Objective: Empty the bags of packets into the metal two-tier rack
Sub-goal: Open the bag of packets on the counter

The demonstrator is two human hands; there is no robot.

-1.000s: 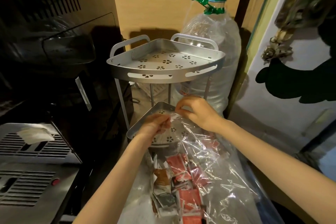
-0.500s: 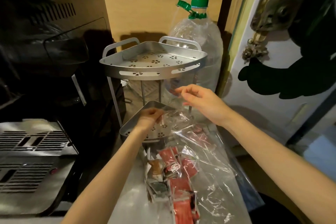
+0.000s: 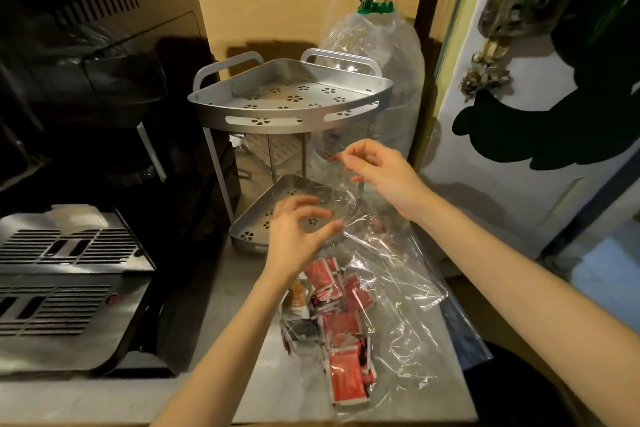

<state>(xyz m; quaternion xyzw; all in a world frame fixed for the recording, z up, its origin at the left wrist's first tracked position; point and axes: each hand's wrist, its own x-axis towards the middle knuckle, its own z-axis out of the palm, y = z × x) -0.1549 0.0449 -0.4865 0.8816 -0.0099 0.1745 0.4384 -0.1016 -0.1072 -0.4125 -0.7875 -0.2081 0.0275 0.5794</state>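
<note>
The metal two-tier rack (image 3: 291,121) stands on the counter, and I see nothing on its perforated top shelf or its lower shelf (image 3: 247,234). A clear plastic bag (image 3: 391,274) lies in front of it, its mouth over the lower shelf. Several red and dark packets (image 3: 343,326) sit inside the bag near me. My right hand (image 3: 381,173) pinches the bag's upper edge and lifts it. Over the lower shelf, my left hand (image 3: 298,232) has its fingers spread at the bag's mouth, thumb touching the plastic.
A black coffee machine (image 3: 86,97) with a slotted metal drip tray (image 3: 62,253) fills the left. A large clear water bottle (image 3: 374,45) with a green cap stands behind the rack. A white door (image 3: 485,184) with a brass handle bounds the right.
My right hand has risen and pulled the bag's mouth apart. My left hand has loosened its pinch and its fingers have spread.
</note>
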